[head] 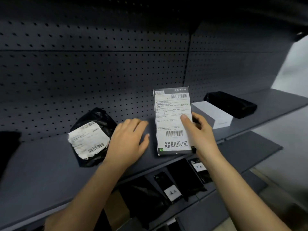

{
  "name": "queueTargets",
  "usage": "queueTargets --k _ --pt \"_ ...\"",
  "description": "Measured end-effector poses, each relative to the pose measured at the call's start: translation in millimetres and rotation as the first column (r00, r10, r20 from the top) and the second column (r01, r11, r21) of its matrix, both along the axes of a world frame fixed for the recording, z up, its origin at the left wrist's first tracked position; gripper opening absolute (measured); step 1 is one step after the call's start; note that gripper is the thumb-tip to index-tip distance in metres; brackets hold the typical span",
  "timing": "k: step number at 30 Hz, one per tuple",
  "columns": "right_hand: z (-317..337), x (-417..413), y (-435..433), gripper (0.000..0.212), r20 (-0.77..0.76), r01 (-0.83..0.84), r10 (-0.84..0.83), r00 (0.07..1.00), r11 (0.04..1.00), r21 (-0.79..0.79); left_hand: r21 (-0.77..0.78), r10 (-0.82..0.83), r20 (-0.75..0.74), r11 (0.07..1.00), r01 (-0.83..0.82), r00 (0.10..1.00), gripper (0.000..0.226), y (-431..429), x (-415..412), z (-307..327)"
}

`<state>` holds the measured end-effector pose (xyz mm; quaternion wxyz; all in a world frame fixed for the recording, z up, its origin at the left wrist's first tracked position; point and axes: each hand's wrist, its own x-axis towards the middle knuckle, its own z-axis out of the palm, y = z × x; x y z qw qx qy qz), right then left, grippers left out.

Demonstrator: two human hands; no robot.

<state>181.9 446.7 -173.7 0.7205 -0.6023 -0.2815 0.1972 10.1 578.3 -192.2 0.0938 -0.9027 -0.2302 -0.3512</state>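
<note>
My right hand (199, 132) grips a flat grey box (171, 112) with a white shipping label and handwritten characters, holding it upright on the grey shelf (41, 167); the thumb lies across the label and the fingers wrap its right edge. My left hand (127, 140) hovers just left of the box with relaxed fingers, palm down over the shelf, holding nothing. A black plastic mailer (93, 135) with a crumpled white label lies on the shelf to the left of that hand.
A white box (215, 115) and a black pouch (231, 104) lie on the shelf to the right. A dark pegboard (100, 72) backs the shelf. Several black parcels (183, 180) sit on the lower shelf. A dark object (8, 147) is at the far left.
</note>
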Motion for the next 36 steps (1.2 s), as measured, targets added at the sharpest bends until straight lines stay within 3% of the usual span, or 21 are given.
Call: queueTargets --k 14,24,36 --pt "-10.5 50.4 -155.1 0.037 -0.006 0.311 -0.312 0.95 0.95 -0.034 -0.012 -0.339 0.037 0.94 0.34 0.94 0.032 -110.8 95.7 -2.2" --pt "-21.1 126.3 -364.4 0.037 -0.03 0.548 -0.549 0.835 0.836 -0.044 -0.01 -0.538 -0.009 0.843 0.538 0.843 0.031 -292.2 214.7 -10.0" --pt "-49.7 197.5 -584.4 0.042 -0.086 0.737 -0.742 0.665 0.67 -0.088 -0.035 -0.75 -0.027 0.661 0.749 0.661 0.027 -498.6 348.1 -31.8"
